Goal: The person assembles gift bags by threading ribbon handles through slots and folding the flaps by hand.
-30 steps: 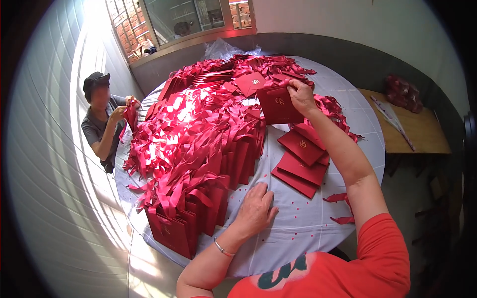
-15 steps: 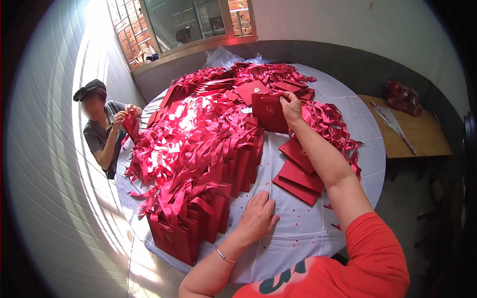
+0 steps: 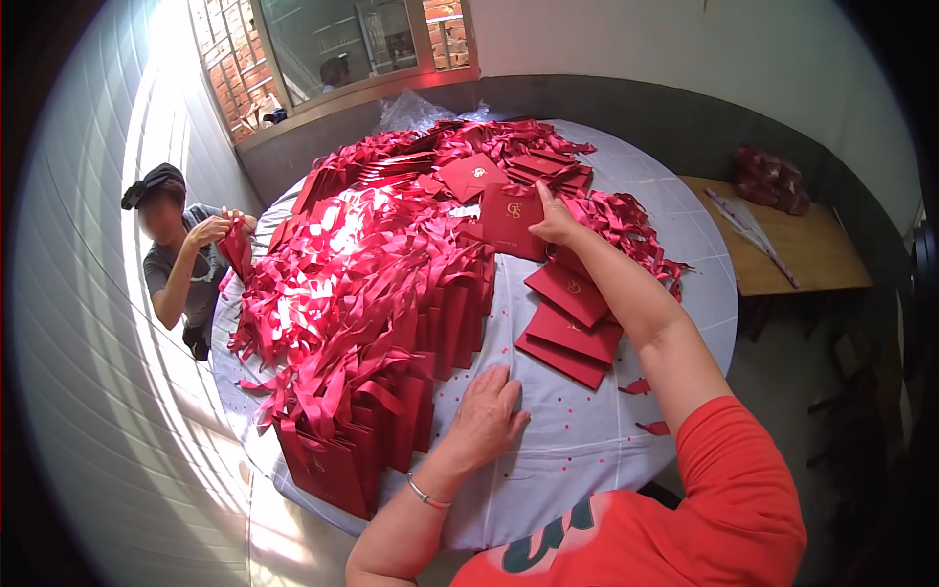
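Note:
My left hand (image 3: pixel 486 416) lies palm down on the pale cloth of the round table (image 3: pixel 509 489), holding nothing, its fingers loosely extended. At the far right of the pile, my right hand (image 3: pixel 558 217) touches the right edge of a red paper gift bag (image 3: pixel 511 223) with a gold emblem. Its index finger is stretched along the bag's upper corner and the thumb is apart from it, against the front. That bag leans back on others. More red bags (image 3: pixel 572 333) lie flat, overlapping, below my right forearm. Rows of upright red bags (image 3: pixel 323 470) with red ribbons (image 3: pixel 362 264) fill the left side.
Across the table's left side, another person (image 3: pixel 181 245) in a dark cap handles a red ribbon. Small red dots are scattered on the cloth. Clear plastic (image 3: pixel 416 112) sits at the back edge. To the right stands a wooden table (image 3: pixel 822 259) with a wrapped red bundle (image 3: pixel 773 181).
The bag at my right hand has tilted back onto the pile, and that hand has slid from its top corner down to the side edge. My left hand rests as before. The view has shifted slightly.

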Available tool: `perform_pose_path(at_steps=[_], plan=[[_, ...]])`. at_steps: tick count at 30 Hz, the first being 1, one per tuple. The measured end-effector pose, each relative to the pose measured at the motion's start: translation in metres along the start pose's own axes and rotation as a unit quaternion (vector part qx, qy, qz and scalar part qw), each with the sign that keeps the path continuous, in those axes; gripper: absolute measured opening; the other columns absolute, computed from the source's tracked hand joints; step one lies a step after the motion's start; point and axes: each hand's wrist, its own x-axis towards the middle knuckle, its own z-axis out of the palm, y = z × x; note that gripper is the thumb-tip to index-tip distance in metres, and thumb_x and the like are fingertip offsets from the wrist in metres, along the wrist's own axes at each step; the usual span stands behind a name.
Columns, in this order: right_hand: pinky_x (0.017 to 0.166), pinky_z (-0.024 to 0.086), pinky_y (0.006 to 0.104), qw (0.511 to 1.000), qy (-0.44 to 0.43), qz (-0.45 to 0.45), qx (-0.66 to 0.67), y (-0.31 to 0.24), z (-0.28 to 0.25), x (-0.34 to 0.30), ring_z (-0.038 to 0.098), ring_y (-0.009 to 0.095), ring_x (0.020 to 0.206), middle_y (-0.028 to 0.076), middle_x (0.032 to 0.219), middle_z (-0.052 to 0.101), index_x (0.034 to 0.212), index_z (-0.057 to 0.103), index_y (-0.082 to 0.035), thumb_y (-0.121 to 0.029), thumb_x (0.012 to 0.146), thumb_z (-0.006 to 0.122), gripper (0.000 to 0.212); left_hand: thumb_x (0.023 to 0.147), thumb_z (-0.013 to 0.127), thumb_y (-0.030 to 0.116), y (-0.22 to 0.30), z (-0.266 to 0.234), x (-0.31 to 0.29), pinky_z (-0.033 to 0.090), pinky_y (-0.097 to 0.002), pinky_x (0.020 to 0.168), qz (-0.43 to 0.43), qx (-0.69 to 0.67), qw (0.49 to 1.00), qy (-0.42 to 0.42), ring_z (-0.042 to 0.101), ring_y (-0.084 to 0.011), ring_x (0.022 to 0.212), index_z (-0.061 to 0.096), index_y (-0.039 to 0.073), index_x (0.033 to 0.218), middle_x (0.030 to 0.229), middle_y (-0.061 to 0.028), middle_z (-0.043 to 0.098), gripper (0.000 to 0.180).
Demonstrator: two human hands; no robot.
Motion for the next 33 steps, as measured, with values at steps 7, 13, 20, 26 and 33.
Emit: perform_pose_path(at_steps=[7,13,20,26,33], plan=[[0.096,0.052,0.0303,0.959,0.161,-0.061,0.226,0.033,-0.01,0.019,0.064,0.024,0.113,0.016,0.127,0.064,0.139,0.051,-0.005,0.014,0.071,0.058,0.072,0.081,0.075,0.016,0.004,0.005,0.005,0.038,-0.048,0.108,0.015,0.003,1.0,-0.001,0.048,-0.0438,0.125,0.055,-0.002,0.113,0.131,-0.0265,0.049,0.042],[0.099,0.049,0.0295,0.947,0.2,-0.073,0.24,0.016,0.003,0.009,0.064,0.023,0.114,0.015,0.124,0.067,0.135,0.057,-0.006,0.018,0.067,0.04,0.074,0.081,0.075,0.016,-0.006,-0.002,-0.005,0.037,-0.048,0.11,-0.01,-0.002,1.0,-0.019,0.047,-0.0432,0.126,0.055,-0.002,0.114,0.13,-0.0263,0.05,0.042],[0.102,0.045,0.0259,0.913,0.137,-0.08,0.376,0.009,0.029,0.017,0.06,0.018,0.117,0.007,0.128,0.062,0.14,0.052,-0.005,0.023,0.062,0.031,0.086,0.081,0.075,0.017,-0.001,-0.002,-0.004,0.038,-0.0478,0.11,-0.006,0.0,1.0,-0.013,0.047,-0.0425,0.127,0.055,-0.002,0.115,0.131,-0.0259,0.05,0.044],[0.099,0.049,0.0392,0.961,0.215,-0.065,0.164,0.059,0.021,0.04,0.063,0.038,0.113,0.023,0.123,0.064,0.132,0.06,-0.014,0.007,0.072,0.045,0.065,0.081,0.076,0.018,0.004,-0.007,0.008,0.037,-0.0484,0.111,0.013,-0.03,0.999,-0.037,0.047,-0.0429,0.129,0.056,-0.002,0.117,0.134,-0.0268,0.049,0.046],[0.096,0.051,0.0412,0.98,0.09,-0.078,0.162,0.048,0.006,0.015,0.064,0.04,0.109,0.025,0.113,0.067,0.137,0.053,-0.007,0.004,0.072,0.048,0.066,0.083,0.074,0.019,-0.001,-0.008,0.001,0.035,-0.0488,0.113,-0.014,-0.003,0.999,-0.04,0.045,-0.0435,0.131,0.055,-0.002,0.122,0.138,-0.0275,0.049,0.049]])
